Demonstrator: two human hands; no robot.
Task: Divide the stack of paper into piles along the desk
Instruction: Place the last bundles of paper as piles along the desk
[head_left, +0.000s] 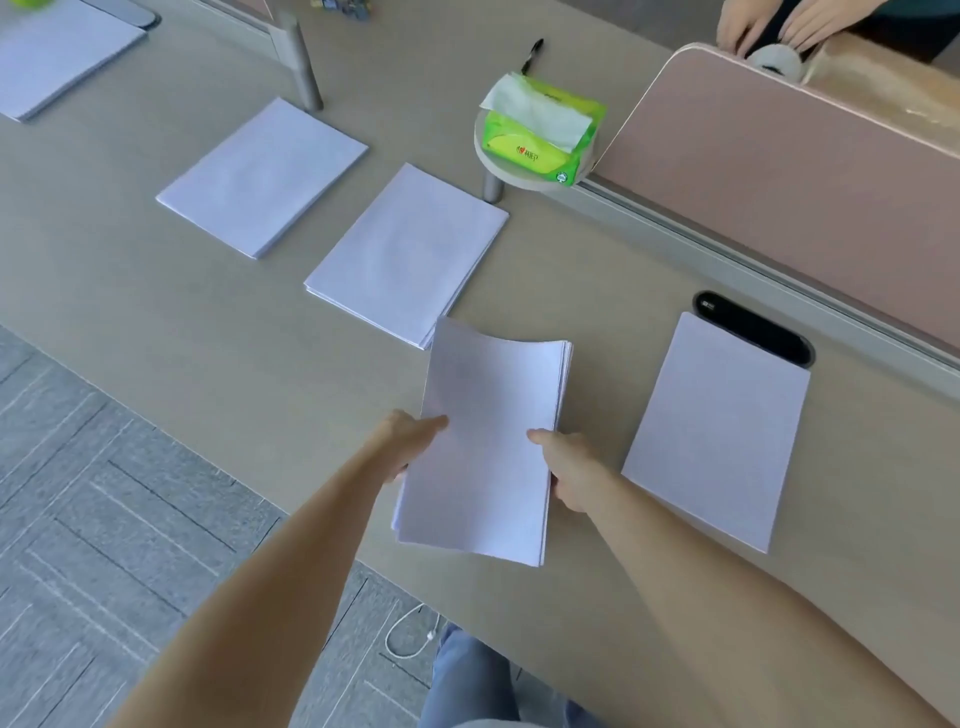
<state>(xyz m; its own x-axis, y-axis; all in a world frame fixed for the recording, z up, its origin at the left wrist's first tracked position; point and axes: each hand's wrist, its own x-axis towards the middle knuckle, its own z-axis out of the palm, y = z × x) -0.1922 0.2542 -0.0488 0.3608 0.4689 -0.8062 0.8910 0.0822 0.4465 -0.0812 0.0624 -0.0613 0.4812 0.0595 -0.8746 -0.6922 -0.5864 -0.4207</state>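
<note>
I hold a stack of white paper (488, 447) above the beige desk (182, 322), its far end curling upward. My left hand (410, 439) grips its left edge with the thumb on top, and my right hand (566, 467) grips its right edge the same way. One pile of paper (719, 431) lies flat to the right of the held stack. To the far left lie three more: a pile (410, 254) just beyond the stack, another pile (262, 176) further left, and one pile (57, 57) at the top left corner.
A green tissue pack (545, 130) sits on a small round stand by a pink desk divider (779, 171). A black pen (532, 54) lies behind it. A black cable slot (753, 325) is beside the right pile. Another person's hands (779, 23) rest beyond the divider. Grey carpet lies at left.
</note>
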